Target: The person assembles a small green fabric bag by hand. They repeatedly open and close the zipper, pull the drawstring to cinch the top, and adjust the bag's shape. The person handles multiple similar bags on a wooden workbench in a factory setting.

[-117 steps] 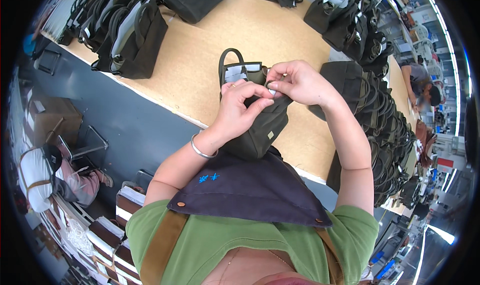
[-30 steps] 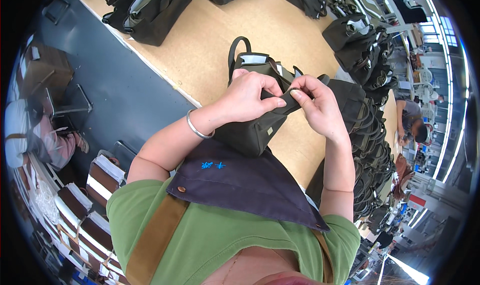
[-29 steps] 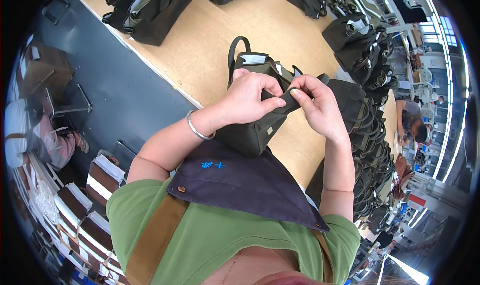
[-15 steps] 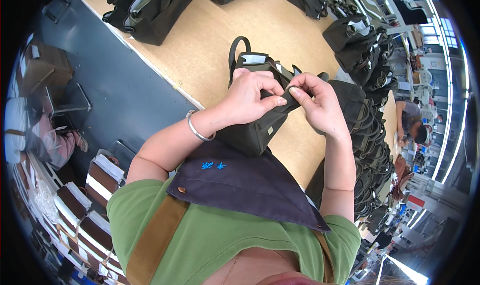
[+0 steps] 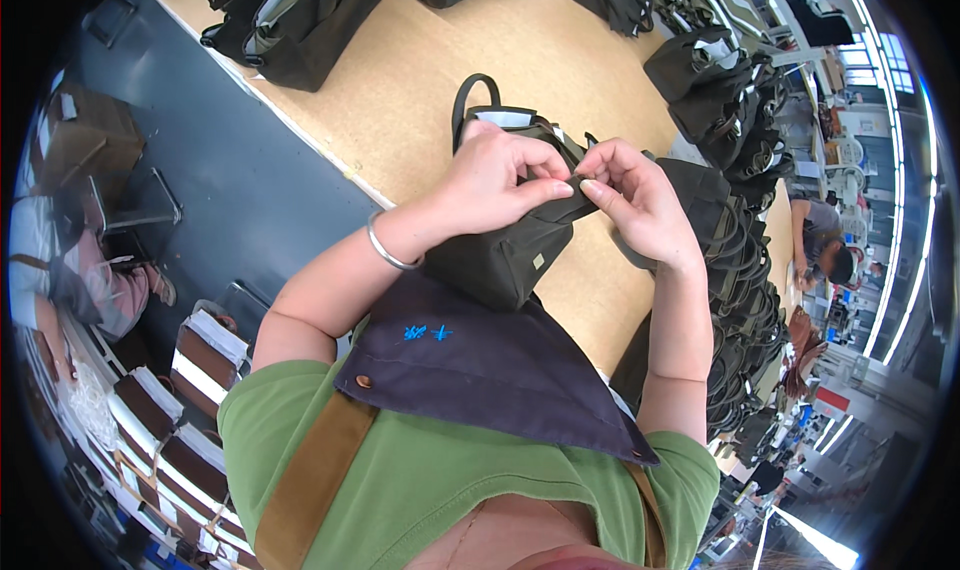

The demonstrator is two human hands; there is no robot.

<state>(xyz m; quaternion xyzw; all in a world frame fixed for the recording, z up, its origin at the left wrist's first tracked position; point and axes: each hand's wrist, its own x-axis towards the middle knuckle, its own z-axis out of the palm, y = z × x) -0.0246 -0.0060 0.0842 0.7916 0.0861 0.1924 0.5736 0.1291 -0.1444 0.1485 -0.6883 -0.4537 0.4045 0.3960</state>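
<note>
In the head view, the bag (image 5: 500, 265) was at the table's near side, tilted toward the person, with its lower end in front of the apron (image 5: 490, 370); whether the two touched could not be told. Its dark cloth looked light and soft, firm enough in the body to keep a boxy shape but likely to fold at the rim. It did not look fragile, and the matt surface seemed unlikely to slip. The rim offered the best hold for close work, and the upright handle (image 5: 459, 115) the best for lifting.

The left hand (image 5: 495, 182) pinched the rim between thumb and forefinger, the tips nearly meeting with only cloth between. The right hand (image 5: 640, 205) pinched the same edge just beside it, thumb nearest the camera, its fingers curled behind. Any small part between the tips was too hidden to tell. Bare table (image 5: 400, 100) showed beyond the bag, and more bags (image 5: 745, 310) stood crowded to the right.
</note>
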